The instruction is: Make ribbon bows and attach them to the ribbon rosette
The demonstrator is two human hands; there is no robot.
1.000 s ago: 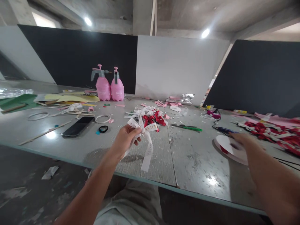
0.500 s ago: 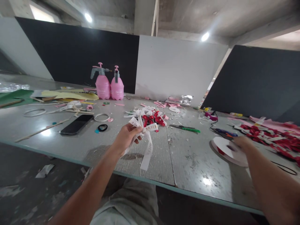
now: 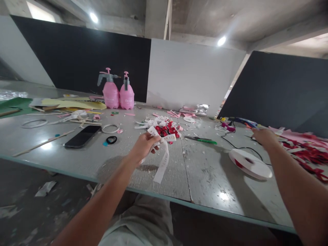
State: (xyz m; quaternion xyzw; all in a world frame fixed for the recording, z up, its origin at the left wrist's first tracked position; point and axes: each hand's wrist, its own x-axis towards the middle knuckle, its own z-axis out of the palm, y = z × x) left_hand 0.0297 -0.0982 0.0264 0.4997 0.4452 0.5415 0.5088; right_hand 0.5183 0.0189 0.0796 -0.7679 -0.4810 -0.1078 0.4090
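Observation:
My left hand (image 3: 146,145) pinches a white ribbon bow (image 3: 169,137) with gold lettering between thumb and fingers, just above the front of the table. One ribbon tail hangs down to the right. My right hand (image 3: 265,137) is stretched far out to the right, its fingers closed around a dark blue glue gun (image 3: 239,120) with an orange part; its grip is partly hidden by the hand. Below that hand lies a white ribbon spool (image 3: 249,164) with some red showing. Behind the bow is a pile of red and white ribbon pieces (image 3: 166,129).
Green-handled scissors (image 3: 205,140) lie right of the pile. A black phone (image 3: 83,136), a black ring (image 3: 111,139) and a white ring (image 3: 110,128) are on the left. Two pink spray bottles (image 3: 119,95) stand behind. A black cord (image 3: 241,147) runs past the spool; red ribbon bows (image 3: 304,152) lie far right.
My right hand has moved away from the spool toward the back, carrying the glue gun with it. The spool now shows fully. My left hand still holds the bow, shifted slightly right.

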